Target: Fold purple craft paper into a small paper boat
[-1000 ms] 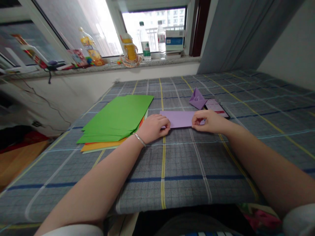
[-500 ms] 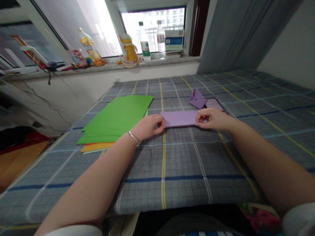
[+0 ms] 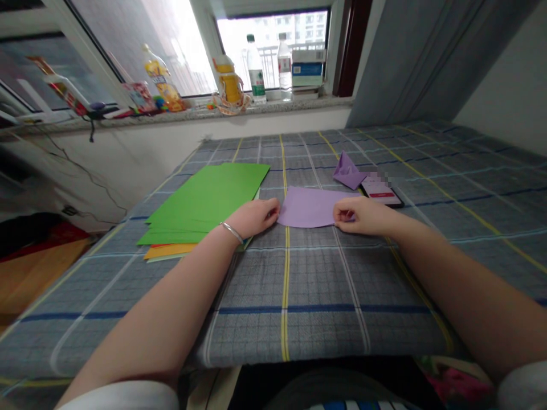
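Note:
A sheet of purple paper (image 3: pixel 308 208) lies on the cloth between my hands, its front edge slightly curved. Its left edge is pinched by the closed fingers of my left hand (image 3: pixel 256 218), which has a silver bangle at the wrist. My right hand (image 3: pixel 354 216) is closed on the lower right part of the sheet and hides that corner. Just behind the right hand stand a folded purple paper piece (image 3: pixel 347 172) with a pointed top and a phone (image 3: pixel 379 191) with a lit screen.
Left of my hands is a stack of green paper (image 3: pixel 205 196), with orange sheets (image 3: pixel 168 251) showing beneath. A checked cloth (image 3: pixel 256 302) covers the table. Several bottles, including a green-capped bottle (image 3: pixel 256 74), and boxes (image 3: pixel 307 68) line the windowsill.
The purple paper was a narrow folded strip; now it shows a wider, taller face. My right hand has shifted slightly left and down, uncovering more of the phone.

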Action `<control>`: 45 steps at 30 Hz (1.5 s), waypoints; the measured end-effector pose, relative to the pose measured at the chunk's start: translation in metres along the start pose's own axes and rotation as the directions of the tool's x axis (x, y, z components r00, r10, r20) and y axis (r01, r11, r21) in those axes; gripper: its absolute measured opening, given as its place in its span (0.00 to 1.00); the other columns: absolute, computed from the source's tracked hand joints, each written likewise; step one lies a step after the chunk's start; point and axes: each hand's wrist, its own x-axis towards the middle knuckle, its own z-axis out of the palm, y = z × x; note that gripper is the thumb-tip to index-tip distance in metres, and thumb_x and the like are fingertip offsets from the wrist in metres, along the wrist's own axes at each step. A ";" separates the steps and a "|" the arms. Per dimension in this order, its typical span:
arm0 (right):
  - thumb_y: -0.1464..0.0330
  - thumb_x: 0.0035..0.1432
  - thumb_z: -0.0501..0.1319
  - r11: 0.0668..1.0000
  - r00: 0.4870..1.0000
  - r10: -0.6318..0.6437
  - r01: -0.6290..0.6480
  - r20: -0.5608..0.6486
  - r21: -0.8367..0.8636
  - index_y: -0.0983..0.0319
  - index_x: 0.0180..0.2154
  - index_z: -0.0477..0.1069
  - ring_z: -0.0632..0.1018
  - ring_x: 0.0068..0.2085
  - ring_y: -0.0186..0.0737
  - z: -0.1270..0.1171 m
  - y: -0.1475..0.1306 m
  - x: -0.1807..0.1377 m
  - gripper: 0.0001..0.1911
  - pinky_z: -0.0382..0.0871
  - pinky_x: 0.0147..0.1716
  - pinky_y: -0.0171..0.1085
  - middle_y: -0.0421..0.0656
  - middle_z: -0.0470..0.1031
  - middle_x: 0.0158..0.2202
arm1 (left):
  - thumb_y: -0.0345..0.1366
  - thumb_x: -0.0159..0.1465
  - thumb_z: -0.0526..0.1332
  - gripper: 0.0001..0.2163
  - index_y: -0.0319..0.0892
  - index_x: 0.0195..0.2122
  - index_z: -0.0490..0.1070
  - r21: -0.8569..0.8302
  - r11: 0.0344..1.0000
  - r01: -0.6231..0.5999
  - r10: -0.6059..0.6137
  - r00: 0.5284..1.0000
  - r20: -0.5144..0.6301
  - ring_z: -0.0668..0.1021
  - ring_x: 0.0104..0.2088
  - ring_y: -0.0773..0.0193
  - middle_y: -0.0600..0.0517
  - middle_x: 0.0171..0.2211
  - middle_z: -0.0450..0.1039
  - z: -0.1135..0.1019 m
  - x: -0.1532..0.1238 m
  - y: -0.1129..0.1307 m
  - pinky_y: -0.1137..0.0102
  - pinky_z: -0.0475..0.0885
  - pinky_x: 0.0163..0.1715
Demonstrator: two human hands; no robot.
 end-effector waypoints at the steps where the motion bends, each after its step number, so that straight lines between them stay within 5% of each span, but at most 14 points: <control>1: 0.74 0.48 0.58 0.999 1.000 -0.029 0.030 0.008 -0.035 0.59 0.27 0.69 0.72 0.29 0.35 0.002 -0.003 0.001 0.05 0.62 0.30 0.33 0.38 0.72 0.27 | 0.32 0.64 0.51 0.07 0.43 0.37 0.68 -0.007 0.999 0.035 -0.036 0.999 -0.019 0.76 0.31 0.63 0.51 0.32 0.75 0.002 0.001 0.002 0.71 0.68 0.33; 5: 0.74 0.51 0.58 0.985 0.993 -0.114 0.117 0.029 -0.130 0.59 0.27 0.69 0.72 0.30 0.35 0.006 -0.016 0.002 0.05 0.61 0.31 0.34 0.38 0.74 0.28 | 0.38 0.69 0.47 0.12 0.41 0.40 0.69 0.055 0.992 0.111 -0.108 0.993 -0.052 0.77 0.35 0.60 0.48 0.35 0.76 0.006 0.003 0.012 0.68 0.69 0.37; 10: 0.71 0.52 0.60 0.968 0.988 -0.103 0.126 0.115 -0.216 0.56 0.33 0.74 0.76 0.36 0.40 0.001 -0.026 -0.001 0.06 0.64 0.36 0.36 0.40 0.77 0.34 | 0.49 0.64 0.57 0.20 0.38 0.48 0.68 0.166 0.949 0.267 -0.262 0.964 -0.047 0.78 0.39 0.55 0.43 0.39 0.76 0.011 0.004 0.026 0.65 0.69 0.38; 16: 0.77 0.42 0.62 0.919 0.986 0.092 -0.031 0.136 -0.394 0.56 0.45 0.74 0.77 0.43 0.47 -0.008 -0.011 -0.019 0.25 0.68 0.40 0.40 0.44 0.77 0.47 | 0.49 0.65 0.57 0.18 0.37 0.44 0.70 0.308 0.919 0.248 -0.243 0.968 -0.057 0.76 0.41 0.53 0.41 0.41 0.74 0.017 0.001 0.030 0.65 0.67 0.40; 23: 0.77 0.50 0.58 0.903 0.981 0.175 -0.125 0.087 -0.410 0.55 0.44 0.77 0.78 0.42 0.46 -0.010 0.016 -0.018 0.21 0.69 0.40 0.41 0.45 0.77 0.47 | 0.54 0.65 0.53 0.22 0.37 0.43 0.70 0.372 0.891 0.262 -0.251 0.965 -0.078 0.75 0.42 0.51 0.40 0.41 0.72 0.014 -0.003 0.035 0.63 0.67 0.40; 28: 0.75 0.52 0.58 0.848 0.977 0.209 -0.156 0.049 -0.506 0.54 0.41 0.78 0.78 0.42 0.47 -0.014 0.013 -0.010 0.18 0.67 0.36 0.41 0.43 0.79 0.44 | 0.52 0.66 0.53 0.21 0.37 0.40 0.69 0.319 0.899 0.300 -0.282 0.954 -0.102 0.74 0.43 0.49 0.40 0.40 0.71 0.015 0.000 0.032 0.61 0.67 0.41; 36: 0.72 0.55 0.58 0.763 0.967 0.239 -0.245 -0.091 -0.598 0.55 0.37 0.79 0.77 0.38 0.46 -0.016 0.007 -0.011 0.13 0.63 0.31 0.40 0.45 0.80 0.39 | 0.50 0.65 0.56 0.17 0.38 0.38 0.68 0.188 0.964 0.188 -0.171 0.980 -0.104 0.73 0.39 0.55 0.43 0.38 0.72 0.021 0.006 0.011 0.62 0.67 0.42; 41: 0.66 0.55 0.61 0.811 0.961 0.193 -0.270 -0.199 -0.518 0.54 0.35 0.79 0.77 0.37 0.46 -0.017 -0.004 -0.010 0.08 0.63 0.33 0.41 0.44 0.80 0.34 | 0.40 0.62 0.60 0.07 0.41 0.36 0.68 -0.038 0.978 0.204 -0.207 0.970 -0.125 0.73 0.32 0.60 0.49 0.32 0.73 0.021 0.010 0.011 0.67 0.66 0.34; 45: 0.63 0.56 0.62 0.900 0.953 0.128 -0.228 -0.275 -0.370 0.55 0.38 0.78 0.78 0.36 0.46 -0.016 -0.012 -0.007 0.08 0.65 0.33 0.40 0.42 0.80 0.35 | 0.39 0.61 0.60 0.07 0.40 0.33 0.70 -0.354 0.899 0.256 -0.322 0.936 -0.141 0.72 0.28 0.62 0.52 0.27 0.72 0.021 0.012 0.016 0.69 0.65 0.30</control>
